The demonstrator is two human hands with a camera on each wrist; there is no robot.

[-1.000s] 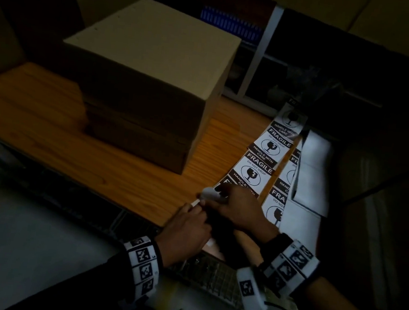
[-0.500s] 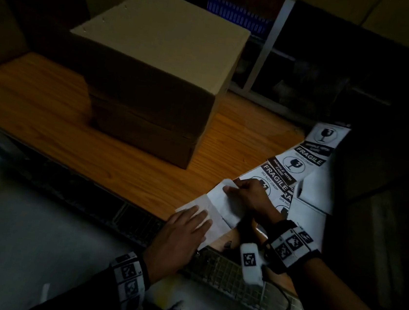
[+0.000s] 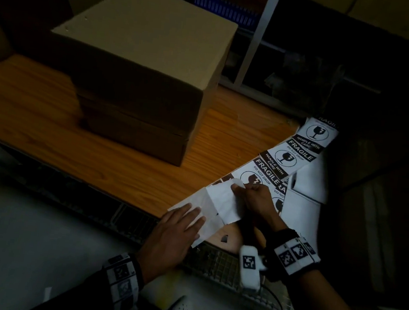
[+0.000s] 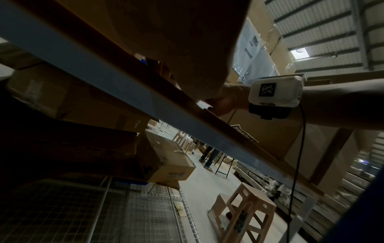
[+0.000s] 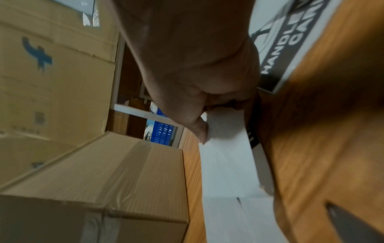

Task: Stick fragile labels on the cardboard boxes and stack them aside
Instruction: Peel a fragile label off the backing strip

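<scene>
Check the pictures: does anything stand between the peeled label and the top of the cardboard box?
Nothing visible does. The right hand pinches the label; only bare tabletop lies between it and the box, whose top is bare.

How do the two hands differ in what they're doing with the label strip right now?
The left hand lies flat with straight fingers, pressing the blank white end of the label strip onto the table; the right hand has curled fingers pinching a white sheet's edge. The left sits at the table's near edge; the right is farther in, over the printed labels. Both wear marker wristbands.
</scene>
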